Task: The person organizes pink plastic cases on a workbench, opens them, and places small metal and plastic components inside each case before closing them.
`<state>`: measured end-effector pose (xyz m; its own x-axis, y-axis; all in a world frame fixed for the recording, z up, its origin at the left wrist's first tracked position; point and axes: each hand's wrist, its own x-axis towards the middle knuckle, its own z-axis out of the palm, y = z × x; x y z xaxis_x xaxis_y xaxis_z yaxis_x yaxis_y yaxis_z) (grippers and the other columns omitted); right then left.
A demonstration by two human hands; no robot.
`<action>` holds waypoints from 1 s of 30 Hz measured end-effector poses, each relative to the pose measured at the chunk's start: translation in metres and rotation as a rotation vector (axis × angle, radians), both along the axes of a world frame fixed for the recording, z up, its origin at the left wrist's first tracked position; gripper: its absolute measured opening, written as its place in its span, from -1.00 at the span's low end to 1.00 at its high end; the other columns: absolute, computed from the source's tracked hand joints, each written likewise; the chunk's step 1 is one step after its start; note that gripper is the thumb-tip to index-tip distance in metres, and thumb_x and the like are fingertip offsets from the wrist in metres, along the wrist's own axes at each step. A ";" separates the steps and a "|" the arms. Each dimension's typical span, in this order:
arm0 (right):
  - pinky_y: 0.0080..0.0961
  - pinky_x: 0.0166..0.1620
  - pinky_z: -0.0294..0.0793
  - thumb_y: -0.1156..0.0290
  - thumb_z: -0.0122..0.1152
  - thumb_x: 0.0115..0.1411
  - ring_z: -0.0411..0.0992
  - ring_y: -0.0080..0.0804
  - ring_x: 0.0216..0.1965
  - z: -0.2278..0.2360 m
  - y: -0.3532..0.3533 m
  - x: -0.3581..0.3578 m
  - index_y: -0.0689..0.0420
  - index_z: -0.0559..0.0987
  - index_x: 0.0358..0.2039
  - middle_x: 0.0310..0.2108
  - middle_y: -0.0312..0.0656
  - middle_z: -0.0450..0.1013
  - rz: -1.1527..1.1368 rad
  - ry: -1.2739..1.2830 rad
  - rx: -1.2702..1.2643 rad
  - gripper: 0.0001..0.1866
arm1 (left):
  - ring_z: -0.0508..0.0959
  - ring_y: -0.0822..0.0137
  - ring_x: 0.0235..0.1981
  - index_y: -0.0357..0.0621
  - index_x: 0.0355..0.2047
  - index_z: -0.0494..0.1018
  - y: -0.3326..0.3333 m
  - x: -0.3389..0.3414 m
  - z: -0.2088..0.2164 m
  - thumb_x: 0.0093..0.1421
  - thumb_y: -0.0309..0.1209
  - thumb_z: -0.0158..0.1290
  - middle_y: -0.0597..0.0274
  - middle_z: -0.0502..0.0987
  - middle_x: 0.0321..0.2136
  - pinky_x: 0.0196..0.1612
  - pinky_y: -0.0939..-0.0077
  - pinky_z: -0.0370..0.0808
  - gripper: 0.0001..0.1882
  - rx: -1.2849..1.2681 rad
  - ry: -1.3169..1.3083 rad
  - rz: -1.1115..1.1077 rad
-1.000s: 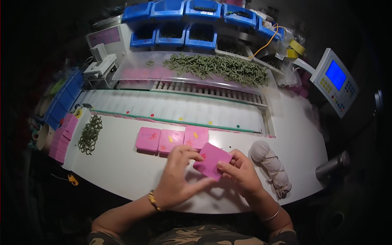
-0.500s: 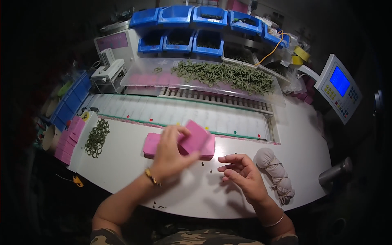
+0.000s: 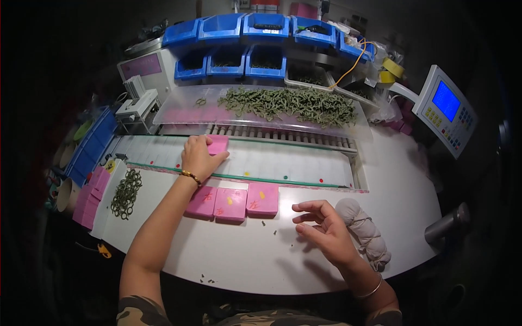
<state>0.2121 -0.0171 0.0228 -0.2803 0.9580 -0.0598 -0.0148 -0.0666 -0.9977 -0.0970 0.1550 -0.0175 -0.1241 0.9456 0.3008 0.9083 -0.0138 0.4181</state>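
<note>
My left hand (image 3: 199, 157) is closed on a pink block (image 3: 219, 143), held over the far part of the white conveyor belt (image 3: 304, 163); my fingers hide its left side. Three more pink blocks stand side by side on the white table: one at the left (image 3: 200, 202), one in the middle (image 3: 230, 206) and one at the right (image 3: 263, 201), marked in red and yellow on top. To the right of them, my right hand (image 3: 322, 231) hovers above the table, fingers apart and holding nothing. Beside it lies a bundle of tied pale cloth (image 3: 363, 233).
Beyond the belt, a clear tray (image 3: 179, 111) carries a heap of green ring-like pieces (image 3: 288, 103), below blue bins (image 3: 220, 27). More rings (image 3: 126, 194) lie at the table's left, near stacked pink blocks (image 3: 89, 198). At the right are a control panel (image 3: 446, 108) and a metal cylinder (image 3: 447, 224).
My left hand has carried the pink block away from the table blocks, up and left over the belt, uncovering the three blocks. My right hand has barely moved. The view has shifted slightly.
</note>
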 end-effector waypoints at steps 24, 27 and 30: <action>-0.25 -0.02 0.35 0.55 0.29 -0.12 0.33 -0.09 0.01 -0.019 0.042 -0.042 0.11 0.46 -0.26 -0.03 -0.10 0.37 0.022 -0.810 0.959 -0.66 | 0.56 0.10 -0.17 -0.25 -0.08 0.45 -0.185 0.032 0.025 0.01 -0.62 0.24 -0.02 0.54 -0.13 -0.11 0.33 0.51 -0.58 0.350 -0.307 -0.568; -0.22 0.03 0.36 0.44 0.29 -0.10 0.35 -0.14 0.03 -0.020 0.019 -0.020 0.03 0.49 -0.26 0.00 -0.15 0.41 0.040 -0.914 1.255 -0.68 | 0.55 0.09 -0.13 -0.21 0.01 0.41 -0.185 0.042 0.025 -0.02 -0.52 0.32 0.00 0.52 -0.11 -0.10 0.30 0.52 -0.45 0.278 -0.388 -0.621; -0.27 0.04 0.36 0.36 0.22 0.02 0.35 -0.28 0.06 -0.017 -0.007 -0.009 -0.04 0.55 -0.20 0.10 -0.24 0.40 0.119 -0.937 1.373 -0.73 | 0.54 0.12 -0.10 -0.21 0.14 0.33 -0.187 0.056 0.033 -0.03 -0.39 0.38 0.01 0.47 -0.02 -0.10 0.36 0.54 -0.27 -0.043 -0.509 -0.766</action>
